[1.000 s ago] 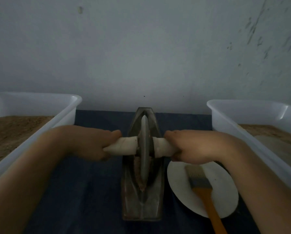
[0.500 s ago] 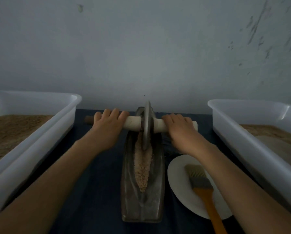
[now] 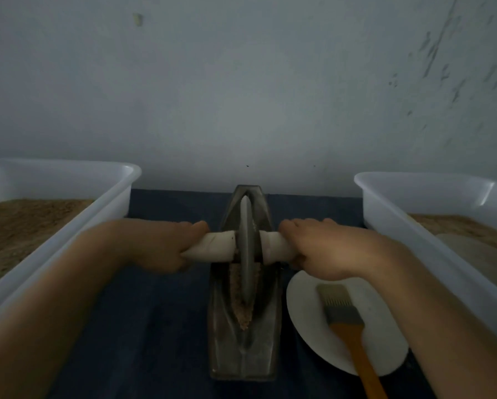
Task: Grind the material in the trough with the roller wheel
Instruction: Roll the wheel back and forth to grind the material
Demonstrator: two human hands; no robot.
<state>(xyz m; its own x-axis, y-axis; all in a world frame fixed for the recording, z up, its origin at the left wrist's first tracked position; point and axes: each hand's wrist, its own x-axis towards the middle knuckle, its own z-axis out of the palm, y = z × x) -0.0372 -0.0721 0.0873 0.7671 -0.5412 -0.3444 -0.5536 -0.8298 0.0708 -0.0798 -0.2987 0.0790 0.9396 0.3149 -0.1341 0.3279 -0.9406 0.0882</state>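
Wheel [image 3: 246,249] stood mid-trough [image 3: 243,352] | left hand [image 3: 158,244] at 9, right hand [image 3: 325,249] at 3, both clenched axle [image 3: 215,249] | judged heavy, stiff; hold axle ends.

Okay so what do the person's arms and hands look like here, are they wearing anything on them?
Nothing worn that shows. The left hand and the right hand are bare, with no gloves, and no rings or watch can be made out. Both forearms are uncovered as far as the frame's lower corners, so no sleeve is in view. The picture is dim and slightly blurred.
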